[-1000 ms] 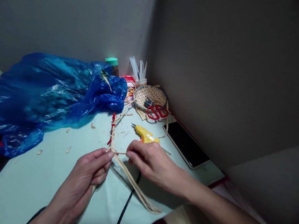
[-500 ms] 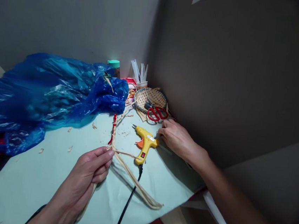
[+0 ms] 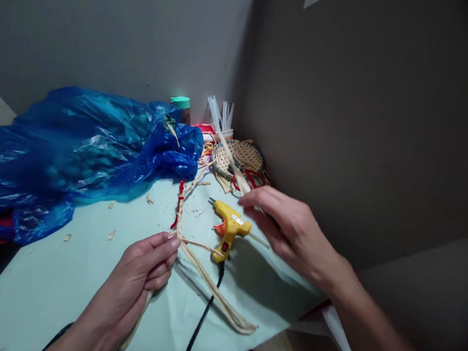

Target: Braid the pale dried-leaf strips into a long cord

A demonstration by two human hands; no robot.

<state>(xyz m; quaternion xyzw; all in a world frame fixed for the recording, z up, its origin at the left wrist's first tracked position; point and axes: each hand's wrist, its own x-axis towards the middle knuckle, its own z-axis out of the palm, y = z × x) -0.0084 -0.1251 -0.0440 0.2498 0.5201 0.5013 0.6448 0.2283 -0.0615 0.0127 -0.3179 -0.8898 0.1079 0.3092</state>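
My left hand (image 3: 146, 263) pinches a braid of pale, straw-like strands (image 3: 180, 217) at its lower end. Loose strands (image 3: 214, 292) trail from that pinch toward the table's front edge, and one thin strand crosses the glue gun's handle. Raised over the table at the right, my right hand (image 3: 287, 227) is closed on a separate pale strip (image 3: 233, 161), blurred by motion, that points up and left. Just left of this hand lies a yellow glue gun (image 3: 231, 227) with an orange trigger. A red twisted tie (image 3: 176, 214) runs alongside the braid.
A blue plastic bag (image 3: 96, 145) covers the back left. Behind the glue gun are a woven basket (image 3: 242, 153), red-handled scissors (image 3: 254, 178), clear glue sticks (image 3: 220, 113) in a cup and a green-lidded jar (image 3: 180, 103). A black cord (image 3: 201, 321) runs off the front; scraps dot the table (image 3: 82, 288).
My right hand has lifted from the table beside the scissors, now bringing up a pale strip. My left hand keeps its pinch on the braid. The view has shifted slightly.
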